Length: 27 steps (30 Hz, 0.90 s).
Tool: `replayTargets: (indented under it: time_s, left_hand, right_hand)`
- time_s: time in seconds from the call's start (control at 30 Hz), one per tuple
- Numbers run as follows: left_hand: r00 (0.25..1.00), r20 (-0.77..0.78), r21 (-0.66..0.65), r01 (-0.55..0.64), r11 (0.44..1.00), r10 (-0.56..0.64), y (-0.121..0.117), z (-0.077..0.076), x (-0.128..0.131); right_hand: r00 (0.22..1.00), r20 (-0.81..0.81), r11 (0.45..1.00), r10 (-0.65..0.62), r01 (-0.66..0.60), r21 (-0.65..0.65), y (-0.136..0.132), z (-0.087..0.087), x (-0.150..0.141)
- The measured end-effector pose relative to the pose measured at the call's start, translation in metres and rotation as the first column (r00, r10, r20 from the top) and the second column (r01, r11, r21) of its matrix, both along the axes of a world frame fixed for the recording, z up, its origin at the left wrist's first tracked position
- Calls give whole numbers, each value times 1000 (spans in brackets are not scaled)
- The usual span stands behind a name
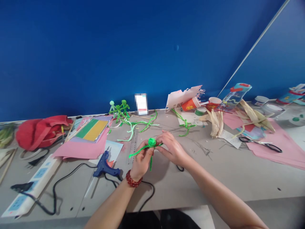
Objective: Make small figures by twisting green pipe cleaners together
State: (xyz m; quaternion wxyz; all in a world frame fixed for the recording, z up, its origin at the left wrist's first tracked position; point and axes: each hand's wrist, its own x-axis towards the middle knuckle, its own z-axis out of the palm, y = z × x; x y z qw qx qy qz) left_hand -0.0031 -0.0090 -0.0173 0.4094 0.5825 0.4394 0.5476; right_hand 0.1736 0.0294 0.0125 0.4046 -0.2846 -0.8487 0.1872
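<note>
A bright green pipe-cleaner figure with a coiled round head is held between my two hands above the table. My left hand, with a red bead bracelet at the wrist, pinches it just below the head. One green strand sticks out to the left and another hangs down. My right hand has its thumb and fingers closed around the strand on the right side. Behind the left hand lies a clear ruler. The handles of a dark tool show partly under my right forearm.
A blue glue gun with a black cord and a white power strip lie left. Finished green figures stand at the back beside a lit phone. Rightward are corn husks, scissors, paper cups and pink paper.
</note>
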Motion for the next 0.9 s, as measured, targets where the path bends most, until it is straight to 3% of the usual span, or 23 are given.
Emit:
replayTargets:
  time_s: [0.23, 0.43, 0.53, 0.9]
  left_hand:
    - [995, 79, -82, -57, 995, 64, 1, 2, 3]
    - [976, 188, -185, -79, 980, 115, 5, -1, 4]
    - [962, 242, -225, -70, 972, 125, 4, -1, 5]
    - [938, 305, -273, -78, 959, 163, 5, -2, 5]
  right_hand:
    - [998, -56, 998, -11, 8, -61, 0, 1, 0]
    - [998, -38, 989, -41, 46, 143, 2, 4, 3]
    - [999, -5, 985, -33, 34, 171, 2, 2, 3]
    - [983, -163, 996, -88, 83, -38, 1, -14, -6]
